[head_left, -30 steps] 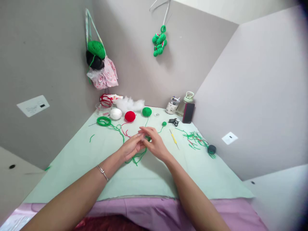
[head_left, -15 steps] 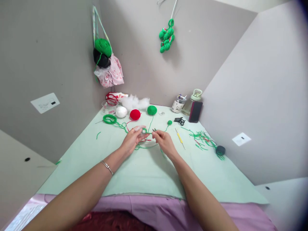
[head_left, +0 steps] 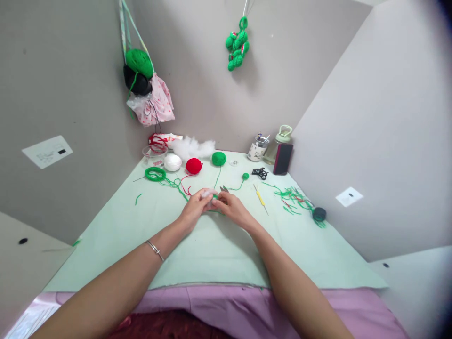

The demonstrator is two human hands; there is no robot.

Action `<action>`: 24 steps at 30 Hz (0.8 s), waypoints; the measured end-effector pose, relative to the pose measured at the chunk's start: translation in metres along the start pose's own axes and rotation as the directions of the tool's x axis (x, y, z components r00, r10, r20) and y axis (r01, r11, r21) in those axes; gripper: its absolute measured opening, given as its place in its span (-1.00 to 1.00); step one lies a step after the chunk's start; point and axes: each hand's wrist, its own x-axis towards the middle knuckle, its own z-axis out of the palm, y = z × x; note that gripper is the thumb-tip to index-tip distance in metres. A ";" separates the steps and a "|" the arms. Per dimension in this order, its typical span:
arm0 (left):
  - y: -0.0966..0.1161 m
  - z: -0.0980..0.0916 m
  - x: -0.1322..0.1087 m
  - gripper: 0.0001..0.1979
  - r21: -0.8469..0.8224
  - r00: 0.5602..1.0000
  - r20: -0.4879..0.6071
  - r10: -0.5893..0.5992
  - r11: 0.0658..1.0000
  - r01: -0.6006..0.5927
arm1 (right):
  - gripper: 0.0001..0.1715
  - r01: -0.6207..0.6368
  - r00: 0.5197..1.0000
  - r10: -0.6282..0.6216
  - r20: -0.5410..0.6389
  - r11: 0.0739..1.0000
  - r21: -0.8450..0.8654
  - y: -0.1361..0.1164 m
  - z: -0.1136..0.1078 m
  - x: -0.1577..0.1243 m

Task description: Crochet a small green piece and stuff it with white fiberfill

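Observation:
My left hand (head_left: 193, 210) is closed around a small green crochet piece (head_left: 215, 196), with a tuft of white stuffing (head_left: 207, 192) showing between the fingers. Against it from the other side, my right hand (head_left: 233, 208) pinches at the same piece, its fingertips touching it; exactly what they grip is partly hidden. Just behind the right fingers lie scissors (head_left: 223, 189), their blades showing. Green yarn runs from a green ball (head_left: 219, 158) toward the hands, and another strand passes below them.
White (head_left: 173, 163) and red (head_left: 193, 166) yarn balls, a green yarn coil (head_left: 155, 174) and stuffing (head_left: 192, 148) lie behind. To the right are a yellow-handled hook (head_left: 260, 197), black clip (head_left: 260, 173), phone (head_left: 283, 159), bottle (head_left: 273, 149), yarn scraps (head_left: 294, 197) and black roll (head_left: 319, 214).
My right hand has moved in against my left, where green yarn was stretched between them before. The white hoop-like edge below the hands no longer shows. The view has shifted slightly.

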 end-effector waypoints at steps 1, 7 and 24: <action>0.000 0.001 0.000 -0.79 0.019 1.000 -0.001 -0.006 1.000 0.006 | -0.67 -0.018 1.000 0.018 0.015 1.000 -0.024 0.002 0.000 0.001; 0.010 -0.004 0.002 -0.55 0.048 0.995 -0.093 -0.018 0.999 0.022 | -0.54 -0.115 0.993 0.115 -0.013 0.993 -0.005 0.008 -0.008 0.007; 0.023 -0.008 0.007 -0.89 -0.167 0.996 -0.082 -0.022 0.986 0.008 | -0.34 -0.305 0.952 0.251 0.174 0.764 0.569 0.006 -0.006 0.010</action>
